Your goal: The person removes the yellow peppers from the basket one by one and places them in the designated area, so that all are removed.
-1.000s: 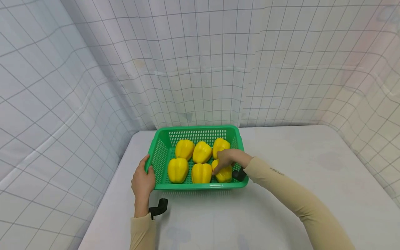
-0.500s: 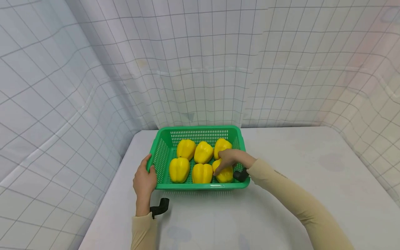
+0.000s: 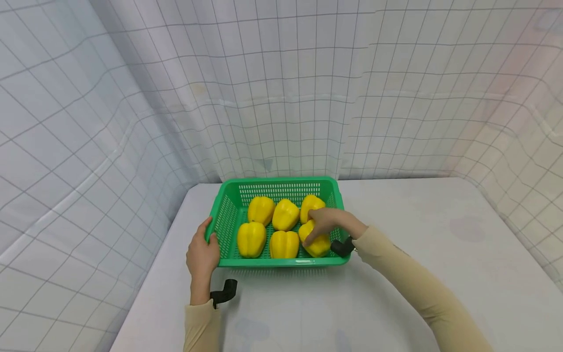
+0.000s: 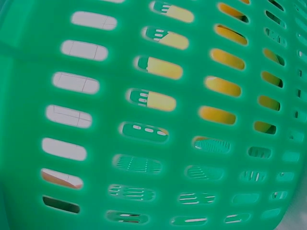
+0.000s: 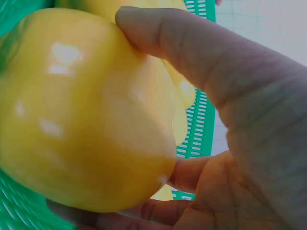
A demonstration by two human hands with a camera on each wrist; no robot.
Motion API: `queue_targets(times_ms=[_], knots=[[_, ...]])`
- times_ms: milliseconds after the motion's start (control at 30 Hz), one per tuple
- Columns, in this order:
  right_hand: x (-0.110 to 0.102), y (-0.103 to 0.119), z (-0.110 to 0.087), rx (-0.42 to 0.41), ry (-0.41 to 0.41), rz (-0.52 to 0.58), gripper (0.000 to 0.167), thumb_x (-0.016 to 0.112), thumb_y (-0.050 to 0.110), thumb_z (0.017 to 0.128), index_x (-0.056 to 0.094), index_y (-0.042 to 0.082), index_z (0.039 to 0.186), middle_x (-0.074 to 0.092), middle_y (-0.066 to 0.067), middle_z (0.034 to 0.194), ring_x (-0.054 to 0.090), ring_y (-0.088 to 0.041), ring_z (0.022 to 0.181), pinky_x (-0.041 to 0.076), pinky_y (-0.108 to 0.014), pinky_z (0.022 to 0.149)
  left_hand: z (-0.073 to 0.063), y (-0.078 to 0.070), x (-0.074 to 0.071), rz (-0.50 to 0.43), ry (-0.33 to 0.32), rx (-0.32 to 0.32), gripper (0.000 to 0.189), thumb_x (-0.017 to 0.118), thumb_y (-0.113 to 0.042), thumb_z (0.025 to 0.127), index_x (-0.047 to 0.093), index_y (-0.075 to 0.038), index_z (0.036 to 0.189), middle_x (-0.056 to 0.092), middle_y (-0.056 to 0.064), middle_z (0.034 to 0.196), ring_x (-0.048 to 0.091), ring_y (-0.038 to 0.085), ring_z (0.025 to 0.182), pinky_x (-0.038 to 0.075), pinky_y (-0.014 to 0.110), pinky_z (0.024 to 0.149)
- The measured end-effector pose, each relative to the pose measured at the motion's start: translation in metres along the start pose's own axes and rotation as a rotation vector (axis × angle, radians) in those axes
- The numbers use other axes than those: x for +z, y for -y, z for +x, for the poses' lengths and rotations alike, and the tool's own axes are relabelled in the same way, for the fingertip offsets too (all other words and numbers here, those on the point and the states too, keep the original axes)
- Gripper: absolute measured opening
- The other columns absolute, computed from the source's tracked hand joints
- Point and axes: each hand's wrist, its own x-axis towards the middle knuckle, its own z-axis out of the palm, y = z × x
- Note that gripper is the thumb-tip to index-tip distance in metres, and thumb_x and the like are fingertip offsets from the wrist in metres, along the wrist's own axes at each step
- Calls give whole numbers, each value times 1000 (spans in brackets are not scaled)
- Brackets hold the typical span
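Observation:
A green slotted plastic basket holds several yellow bell peppers in two rows. My left hand grips the basket's left rim, its fingers over the edge and thumb on the near side. In the left wrist view the slotted basket wall fills the picture, with yellow showing through the slots. Inside the basket, at the front right, my right hand grips a yellow bell pepper. Seen from the right wrist, the thumb lies along one side of that bell pepper and fingers curl beneath it.
Just behind the gripped one lies another bell pepper; a further bell pepper sits to its left. The basket stands on a white-covered table near its back edge. White grid-patterned curtains hang behind and at both sides.
The front-right bell pepper has tilted slightly in my right hand, and the right wrist has shifted a little to the right. My left hand keeps its hold on the rim.

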Motion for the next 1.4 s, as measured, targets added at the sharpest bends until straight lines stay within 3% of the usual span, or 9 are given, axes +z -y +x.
queue_targets(times_ms=[467,700,1400], knots=[[2,-3,-5,-38,-71,101,75,84,36,70,43,4,124,55,-7,104,51,-23,91,44,-38,86,-1,-3,-3,-3,19,-12,43,46,-10,98,46,-10,141,52,26,129,59,43,86,44,48,58],[5,-6,-9,-82,-138,145,74,82,33,72,43,2,126,57,-6,98,53,-21,87,48,-35,80,0,-1,-2,1,18,-10,43,46,-11,98,46,-11,141,52,26,129,59,42,84,43,47,56],[5,-9,-24,-143,-376,216,71,77,49,72,49,8,123,60,-3,98,56,-19,81,49,-33,70,1,1,0,5,3,-1,43,47,-12,97,47,-11,140,52,26,129,59,41,81,41,40,51]])
